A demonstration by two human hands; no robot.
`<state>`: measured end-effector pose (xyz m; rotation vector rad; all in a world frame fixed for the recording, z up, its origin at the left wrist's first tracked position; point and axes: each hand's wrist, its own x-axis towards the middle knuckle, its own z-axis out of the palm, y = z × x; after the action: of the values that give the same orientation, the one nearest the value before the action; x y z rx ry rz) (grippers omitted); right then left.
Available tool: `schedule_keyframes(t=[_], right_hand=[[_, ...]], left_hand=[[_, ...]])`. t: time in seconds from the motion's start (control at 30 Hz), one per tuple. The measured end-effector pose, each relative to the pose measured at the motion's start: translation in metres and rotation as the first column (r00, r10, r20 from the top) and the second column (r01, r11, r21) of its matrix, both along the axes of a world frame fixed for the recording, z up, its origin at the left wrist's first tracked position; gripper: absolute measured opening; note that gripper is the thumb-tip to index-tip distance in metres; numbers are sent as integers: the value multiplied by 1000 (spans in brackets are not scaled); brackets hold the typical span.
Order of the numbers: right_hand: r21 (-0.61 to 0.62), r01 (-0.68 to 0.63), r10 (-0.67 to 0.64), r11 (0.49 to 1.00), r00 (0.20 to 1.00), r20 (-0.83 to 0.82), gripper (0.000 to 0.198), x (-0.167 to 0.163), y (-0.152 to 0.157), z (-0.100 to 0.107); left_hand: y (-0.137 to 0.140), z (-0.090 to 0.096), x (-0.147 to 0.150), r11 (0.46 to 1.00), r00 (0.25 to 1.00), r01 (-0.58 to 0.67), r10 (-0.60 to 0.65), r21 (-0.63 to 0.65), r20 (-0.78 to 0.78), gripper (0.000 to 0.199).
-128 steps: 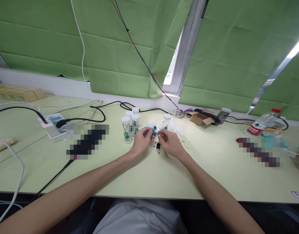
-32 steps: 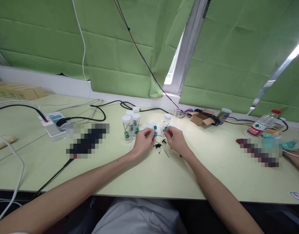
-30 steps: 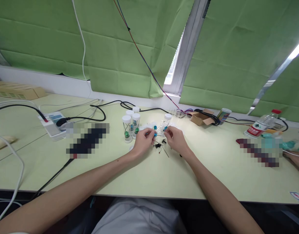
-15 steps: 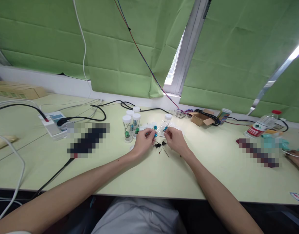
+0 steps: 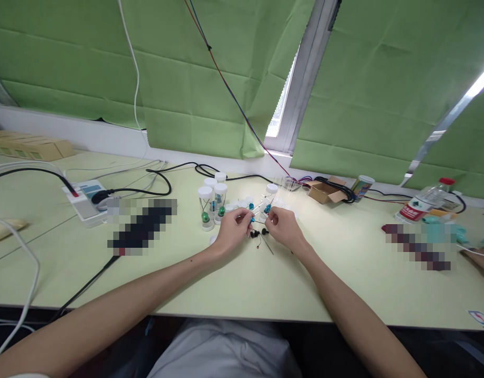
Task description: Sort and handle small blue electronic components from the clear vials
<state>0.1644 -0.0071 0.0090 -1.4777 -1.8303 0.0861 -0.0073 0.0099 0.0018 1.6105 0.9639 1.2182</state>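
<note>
Fingers of the left hand (image 5: 234,227) pinch a small blue part (image 5: 253,220) at the middle of a pale bench (image 5: 226,294), while those of the right hand (image 5: 284,224) curl narrowly just beside it; whether they have closed on anything is too small to tell. Just beyond the held piece, a second blue part (image 5: 251,206) sits near a scatter of clear pieces (image 5: 281,203). Work looks well under way but unfinished: four jars (image 5: 206,193) stand upright in a cluster beyond the left wrist, each under a white cap, with green parts (image 5: 205,216) showing in the nearest two and some blue visible among the others. A fifth jar (image 5: 271,188), also capped, stands behind the right fingers with what looks like blue inside. The pinched part is not yet in any jar, and judging by what lies loose, more pieces are left to deal with: black parts (image 5: 256,234), a thin rod (image 5: 267,244) and a short wire (image 5: 258,245) with a reddish tip lie on the near side of the fingers. Farther right are an open carton (image 5: 325,192), a red-capped bottle (image 5: 413,209) and, at the edge, another person's hand (image 5: 480,256).
</note>
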Motion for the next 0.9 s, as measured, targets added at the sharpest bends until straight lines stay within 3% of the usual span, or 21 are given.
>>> schedule_keyframes(t=[0.9], right_hand=[[10, 44, -45, 999, 998, 34, 13, 0, -1, 1]], left_hand=[[-6, 1, 0, 986, 993, 24, -5, 163, -114, 25]])
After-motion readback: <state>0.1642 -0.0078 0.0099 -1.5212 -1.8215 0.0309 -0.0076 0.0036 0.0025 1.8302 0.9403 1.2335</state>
